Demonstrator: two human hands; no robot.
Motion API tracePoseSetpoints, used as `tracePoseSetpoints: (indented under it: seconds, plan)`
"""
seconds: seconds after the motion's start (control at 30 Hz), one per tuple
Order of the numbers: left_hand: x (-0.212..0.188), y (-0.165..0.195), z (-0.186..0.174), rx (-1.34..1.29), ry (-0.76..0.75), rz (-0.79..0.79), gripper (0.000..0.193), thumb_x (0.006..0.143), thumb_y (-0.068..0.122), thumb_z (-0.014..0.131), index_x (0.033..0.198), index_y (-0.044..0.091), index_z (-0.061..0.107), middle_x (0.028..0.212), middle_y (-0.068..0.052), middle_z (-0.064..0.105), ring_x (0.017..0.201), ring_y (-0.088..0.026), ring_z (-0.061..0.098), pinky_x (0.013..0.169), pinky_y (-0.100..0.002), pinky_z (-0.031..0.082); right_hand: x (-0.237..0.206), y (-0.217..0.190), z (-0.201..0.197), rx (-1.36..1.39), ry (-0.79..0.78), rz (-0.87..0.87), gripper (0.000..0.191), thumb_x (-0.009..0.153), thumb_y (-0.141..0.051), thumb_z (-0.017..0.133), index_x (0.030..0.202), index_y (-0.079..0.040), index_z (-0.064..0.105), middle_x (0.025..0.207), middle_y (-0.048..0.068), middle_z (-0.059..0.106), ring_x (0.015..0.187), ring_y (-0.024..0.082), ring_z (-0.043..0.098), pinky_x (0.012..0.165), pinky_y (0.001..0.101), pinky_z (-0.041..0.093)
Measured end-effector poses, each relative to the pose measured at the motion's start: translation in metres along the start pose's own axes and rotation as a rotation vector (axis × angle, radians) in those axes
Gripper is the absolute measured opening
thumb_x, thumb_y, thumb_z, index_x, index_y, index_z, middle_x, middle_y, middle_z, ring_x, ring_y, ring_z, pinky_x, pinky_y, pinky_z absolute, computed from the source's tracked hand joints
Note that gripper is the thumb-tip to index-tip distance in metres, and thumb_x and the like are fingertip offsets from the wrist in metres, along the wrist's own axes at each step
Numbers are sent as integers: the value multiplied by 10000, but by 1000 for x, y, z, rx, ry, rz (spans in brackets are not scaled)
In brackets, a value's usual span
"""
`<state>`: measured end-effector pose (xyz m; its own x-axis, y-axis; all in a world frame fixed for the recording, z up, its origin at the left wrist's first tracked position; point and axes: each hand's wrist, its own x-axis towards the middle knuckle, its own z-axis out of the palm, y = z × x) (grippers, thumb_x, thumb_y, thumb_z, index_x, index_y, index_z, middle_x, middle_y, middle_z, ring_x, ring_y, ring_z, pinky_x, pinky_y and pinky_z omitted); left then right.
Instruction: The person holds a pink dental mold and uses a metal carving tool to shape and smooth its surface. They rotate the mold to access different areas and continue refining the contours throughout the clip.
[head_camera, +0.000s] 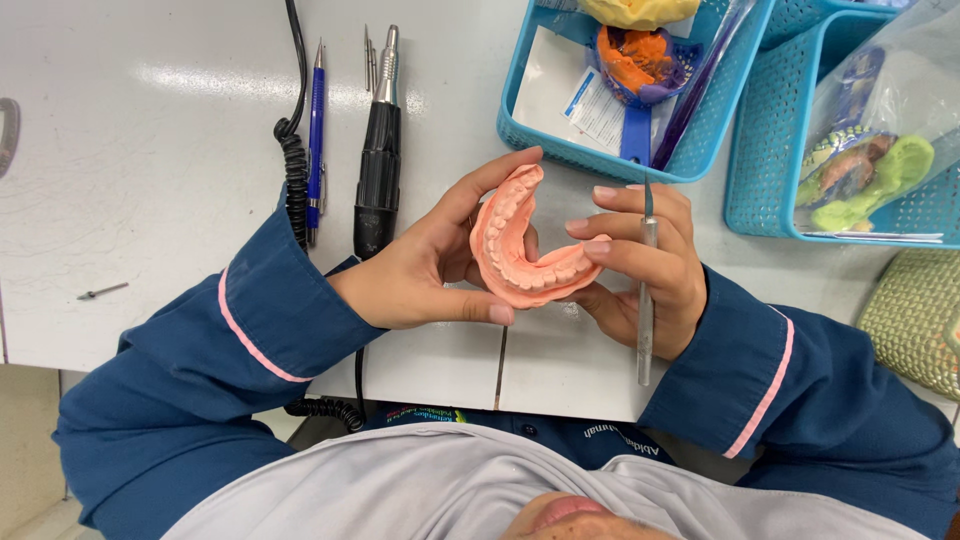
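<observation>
A: Starting at nine o'clock on the white table (150, 150), what lies there?

B: A small loose metal bur (104, 291) lies alone. Toward eleven o'clock a black coiled cable (294, 160) runs down past a blue pen (316, 130), and just beside those lies a black and silver rotary handpiece (380, 150) with two thin metal pins (368, 60) near its tip.

A: And the left hand (425, 270)?

B: It comes out of a dark blue sleeve with a pink stripe, and is curled around the pink dental cast (520, 245), with the forefinger over the top end at twelve o'clock and the thumb under the lower edge at six. That hand is grasping it.

A: Where is the cast, then?

B: It is at the middle of the view, held above the table's near edge between both hands, with its horseshoe row of teeth facing up.

A: The right hand (640, 275)?

B: Its fingertips press the cast's right end at three o'clock. The same hand grips a slim metal carving tool (647, 290), which stands nearly upright against the palm, blade end at twelve o'clock.

A: Farther right?

B: At one o'clock there is a turquoise basket (610, 160) holding paper slips, an orange impression in a blue tray and a yellow lump. At two o'clock a second turquoise basket (770, 180) holds a clear bag with green material. A green woven pouch (915, 315) sits at three o'clock.
</observation>
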<state>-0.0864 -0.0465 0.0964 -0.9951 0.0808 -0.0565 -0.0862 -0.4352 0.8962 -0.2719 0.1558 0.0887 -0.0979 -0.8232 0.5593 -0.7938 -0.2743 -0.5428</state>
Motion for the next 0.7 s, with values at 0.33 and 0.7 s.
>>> tracePoseSetpoints:
  seconds: [0.33, 0.7]
  plan:
    - [1, -5, -1, 245, 10, 189, 1073, 946, 75, 852, 1667, 184, 65, 1491, -122, 543, 1416, -245, 605, 1186, -425, 575, 0, 6, 4, -36, -8, -72, 658, 849, -161, 945, 1292, -177, 459, 1265, 67, 668, 1327, 294, 536, 1085, 480, 417]
    - [-2, -20, -1, 337, -32, 432, 994, 1000, -68, 797, 1638, 254, 107, 1480, -117, 520, 1426, -251, 583, 1201, -406, 575, -13, 14, 21, 24, 264, -128, 245, 1041, -157, 517, 1271, -149, 431, 1253, 129, 707, 1267, 331, 617, 1064, 536, 428]
